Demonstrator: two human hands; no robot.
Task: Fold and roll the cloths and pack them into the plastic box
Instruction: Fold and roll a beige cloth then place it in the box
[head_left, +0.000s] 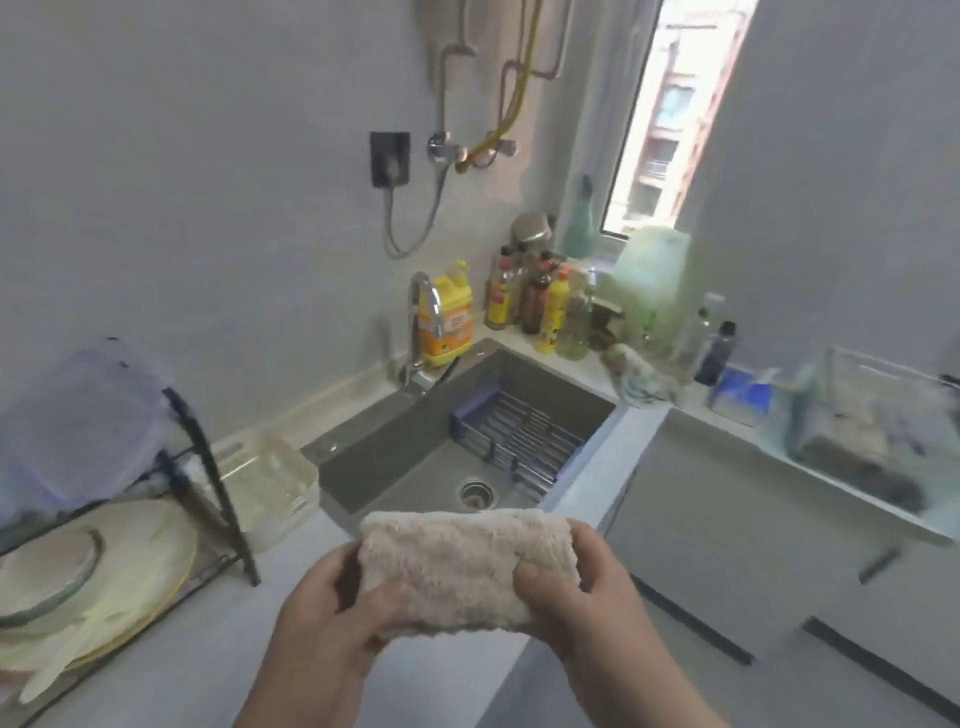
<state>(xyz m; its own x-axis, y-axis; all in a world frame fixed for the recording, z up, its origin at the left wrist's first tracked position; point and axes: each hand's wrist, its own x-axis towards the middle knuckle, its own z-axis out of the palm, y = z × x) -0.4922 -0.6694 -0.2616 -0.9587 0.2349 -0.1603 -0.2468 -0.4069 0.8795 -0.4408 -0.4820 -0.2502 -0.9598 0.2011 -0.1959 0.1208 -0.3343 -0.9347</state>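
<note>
The left hand (332, 597) pinches the left end of the folded beige cloth (462, 566) and the right hand (582, 587) pinches its right end. The cloth is held up between them, just near of the sink (395, 431). The plastic box (883, 370) stands well apart at the right.

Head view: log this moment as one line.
left hand: grips cloth | right hand: grips cloth | cloth: folded, held before sink

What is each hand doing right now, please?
Left hand: closed, gripping the left end of the folded beige cloth.
Right hand: closed, gripping the right end of the same cloth.
</note>
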